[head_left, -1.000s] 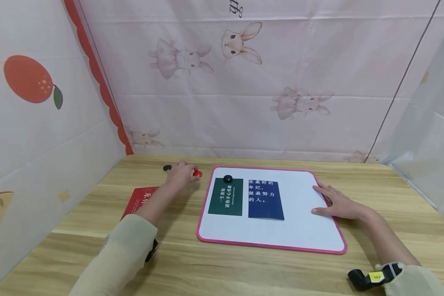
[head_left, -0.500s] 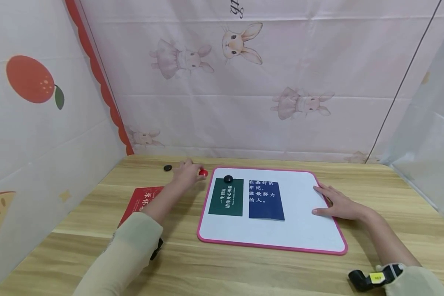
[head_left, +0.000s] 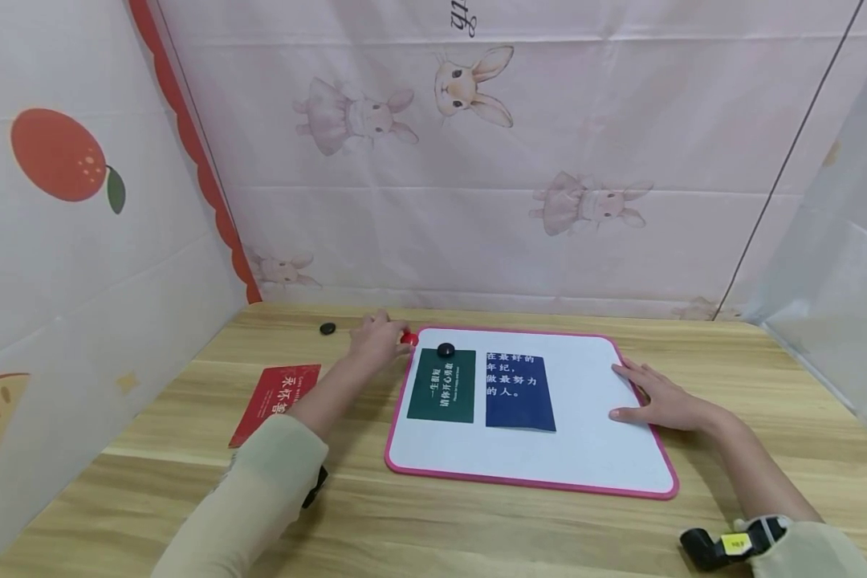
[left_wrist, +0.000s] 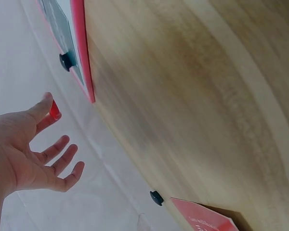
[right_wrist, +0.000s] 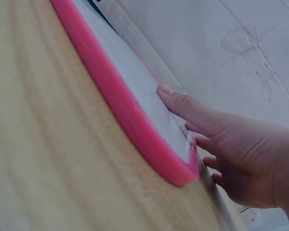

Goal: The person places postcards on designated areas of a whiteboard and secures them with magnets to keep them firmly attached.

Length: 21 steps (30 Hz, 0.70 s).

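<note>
My left hand [head_left: 377, 341] pinches a red round magnet [head_left: 409, 339] between thumb and index finger, close over the whiteboard's upper left corner. In the left wrist view the red magnet [left_wrist: 55, 110] sits at the fingertips, the other fingers spread. The white whiteboard [head_left: 592, 449] has a pink frame and bears a green card [head_left: 425, 397] and a navy card [head_left: 518, 409], both with white lettering. A black magnet [head_left: 445, 350] sits at the green card's top edge. My right hand [head_left: 661, 397] rests at the board's right edge, thumb on its surface [right_wrist: 190, 108].
A red card [head_left: 278, 397] lies on the wooden table [head_left: 477, 530] left of the board. Behind it lies another black magnet [head_left: 327, 328]. Printed cloth walls [head_left: 433, 241] stand at the back and both sides.
My left hand has carried the red magnet rightward to the whiteboard's corner, uncovering more of the red card. The right hand and the board have stayed put.
</note>
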Available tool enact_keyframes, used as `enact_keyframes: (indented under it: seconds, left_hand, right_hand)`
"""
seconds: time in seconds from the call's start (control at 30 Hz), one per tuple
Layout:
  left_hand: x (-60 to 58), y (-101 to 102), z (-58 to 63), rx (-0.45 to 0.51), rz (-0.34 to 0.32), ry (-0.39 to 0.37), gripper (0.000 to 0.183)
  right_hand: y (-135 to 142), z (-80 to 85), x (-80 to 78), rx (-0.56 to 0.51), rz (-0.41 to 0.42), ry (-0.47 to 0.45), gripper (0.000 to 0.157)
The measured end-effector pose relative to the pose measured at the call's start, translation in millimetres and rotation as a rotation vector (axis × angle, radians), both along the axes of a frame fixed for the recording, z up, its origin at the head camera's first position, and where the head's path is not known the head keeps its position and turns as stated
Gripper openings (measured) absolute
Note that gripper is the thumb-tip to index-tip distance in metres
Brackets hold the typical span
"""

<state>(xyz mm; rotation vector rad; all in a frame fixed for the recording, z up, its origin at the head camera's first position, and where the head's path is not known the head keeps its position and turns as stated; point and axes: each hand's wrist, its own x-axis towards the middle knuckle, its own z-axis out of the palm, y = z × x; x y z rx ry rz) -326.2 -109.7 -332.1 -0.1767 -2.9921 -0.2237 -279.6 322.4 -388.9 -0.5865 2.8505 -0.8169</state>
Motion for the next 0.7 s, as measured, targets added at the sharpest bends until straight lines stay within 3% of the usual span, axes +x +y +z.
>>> enact_keyframes:
  seconds: [0.7]
  left_hand:
    - [-1.0,18.2,3.1,0.002,-0.045,-0.012,0.046]
  right_hand:
    - [0.4,-0.6,-1.1,0.009,-0.004,0.004,0.089]
